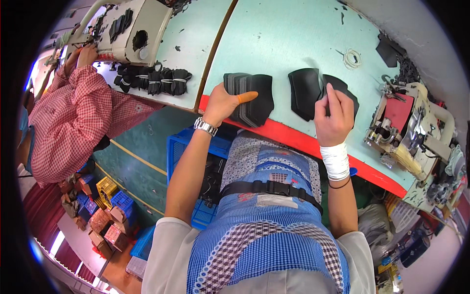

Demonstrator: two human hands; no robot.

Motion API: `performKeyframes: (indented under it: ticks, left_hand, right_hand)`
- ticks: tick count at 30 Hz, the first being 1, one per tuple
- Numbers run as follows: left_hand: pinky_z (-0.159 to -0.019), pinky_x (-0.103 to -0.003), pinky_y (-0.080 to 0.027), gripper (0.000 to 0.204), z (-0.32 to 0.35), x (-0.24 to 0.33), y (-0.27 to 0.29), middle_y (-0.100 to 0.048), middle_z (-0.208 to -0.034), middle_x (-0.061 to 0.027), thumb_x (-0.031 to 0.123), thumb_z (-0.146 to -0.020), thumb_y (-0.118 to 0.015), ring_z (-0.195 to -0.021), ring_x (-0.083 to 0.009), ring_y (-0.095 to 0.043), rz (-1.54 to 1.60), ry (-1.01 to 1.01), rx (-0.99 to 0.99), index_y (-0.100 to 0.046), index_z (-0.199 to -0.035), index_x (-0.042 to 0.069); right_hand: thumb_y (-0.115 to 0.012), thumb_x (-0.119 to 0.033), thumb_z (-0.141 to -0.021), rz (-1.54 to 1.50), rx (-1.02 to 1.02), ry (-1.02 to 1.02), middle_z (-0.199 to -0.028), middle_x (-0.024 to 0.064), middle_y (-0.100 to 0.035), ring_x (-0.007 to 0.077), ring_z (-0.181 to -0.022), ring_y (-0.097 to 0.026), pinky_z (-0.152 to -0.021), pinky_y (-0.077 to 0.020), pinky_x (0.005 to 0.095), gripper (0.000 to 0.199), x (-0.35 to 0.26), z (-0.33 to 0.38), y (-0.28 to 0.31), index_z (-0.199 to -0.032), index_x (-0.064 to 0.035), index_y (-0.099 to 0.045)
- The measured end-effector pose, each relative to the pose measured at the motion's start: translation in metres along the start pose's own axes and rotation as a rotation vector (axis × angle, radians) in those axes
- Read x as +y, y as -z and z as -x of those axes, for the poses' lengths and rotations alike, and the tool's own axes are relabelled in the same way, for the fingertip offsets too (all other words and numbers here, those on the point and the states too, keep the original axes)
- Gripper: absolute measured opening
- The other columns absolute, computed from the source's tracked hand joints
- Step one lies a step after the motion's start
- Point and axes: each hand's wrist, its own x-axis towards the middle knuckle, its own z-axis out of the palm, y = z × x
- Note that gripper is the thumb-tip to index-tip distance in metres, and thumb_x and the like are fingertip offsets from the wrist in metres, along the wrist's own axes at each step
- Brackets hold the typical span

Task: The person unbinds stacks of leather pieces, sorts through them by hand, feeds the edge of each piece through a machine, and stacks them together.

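Observation:
My left hand, with an orange cover on the thumb, grips the left side of a fanned stack of black cut pieces at the table's front edge. To the right lie two more groups of black pieces, a left pile and a right pile. Between them my right hand has its thumb and fingers pinched together at the edge of a black piece, which is partly smeared by motion. A white wrap covers my right wrist.
Sewing machines stand at right and upper left. A person in a checked sleeve works at the left one, beside tied black bundles. A white cord coil lies behind. A blue crate stands below the table.

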Motion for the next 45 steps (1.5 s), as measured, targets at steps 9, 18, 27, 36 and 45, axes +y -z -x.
performKeyframes:
  ticks: [9,18,27,36,45]
  left_hand:
    - [-0.072,-0.031,-0.053,0.043,-0.007,0.008,-0.01,-0.071,-0.094,-0.0114,0.028,-0.078,-0.08,-0.082,-0.014,-0.066,-0.007,-0.066,-0.051,-0.066,-0.105,-0.004]
    - [-0.083,-0.028,-0.051,0.045,-0.002,-0.003,-0.019,-0.064,-0.115,-0.0128,0.016,-0.088,-0.069,-0.099,-0.0167,-0.063,0.174,0.09,0.026,-0.053,-0.126,-0.003]
    - [-0.084,-0.038,-0.057,0.033,0.007,-0.017,-0.03,-0.066,-0.108,-0.0172,0.017,-0.093,-0.055,-0.094,-0.0261,-0.068,1.048,0.159,-0.349,-0.056,-0.12,-0.002]
    - [-0.086,-0.045,-0.057,0.037,-0.002,0.018,-0.04,-0.064,-0.113,-0.0224,0.019,-0.093,-0.053,-0.096,-0.0329,-0.068,1.128,0.078,-0.281,-0.055,-0.123,-0.003]
    - [-0.075,-0.043,-0.06,0.03,-0.017,0.054,-0.043,-0.065,-0.103,-0.017,0.023,-0.095,-0.06,-0.089,-0.0276,-0.069,0.936,0.011,-0.306,-0.055,-0.115,0.001]
  right_hand:
    - [-0.075,-0.039,-0.077,-0.461,-0.717,-0.199,-0.113,0.0242,-0.061,0.0381,-0.1,-0.061,-0.087,-0.0498,0.0419,0.064,-0.032,0.029,-0.056,-0.115,0.0086,-0.059]
    - [-0.079,-0.03,-0.075,-0.878,-0.847,-0.588,-0.108,0.0198,-0.06,0.0254,-0.087,-0.065,-0.08,-0.0549,0.0328,0.064,-0.032,0.042,-0.058,-0.12,0.0112,-0.057]
    - [-0.08,-0.022,-0.073,-0.948,-0.692,-0.522,-0.093,0.0092,-0.059,0.0129,-0.077,-0.057,-0.069,-0.0502,0.0256,0.057,-0.042,0.002,-0.029,-0.119,0.0057,-0.06]
    - [-0.06,-0.003,-0.074,-0.537,-0.594,-0.169,-0.096,0.0197,-0.061,0.0332,-0.08,-0.064,-0.07,-0.053,0.0388,0.028,-0.036,-0.044,-0.01,-0.102,0.003,-0.064]
    - [-0.073,-0.033,-0.082,-0.422,-0.527,-0.492,-0.098,0.017,-0.066,0.026,-0.09,-0.064,-0.082,-0.0509,0.0345,0.052,0.056,-0.101,-0.006,-0.117,0.0044,-0.062]
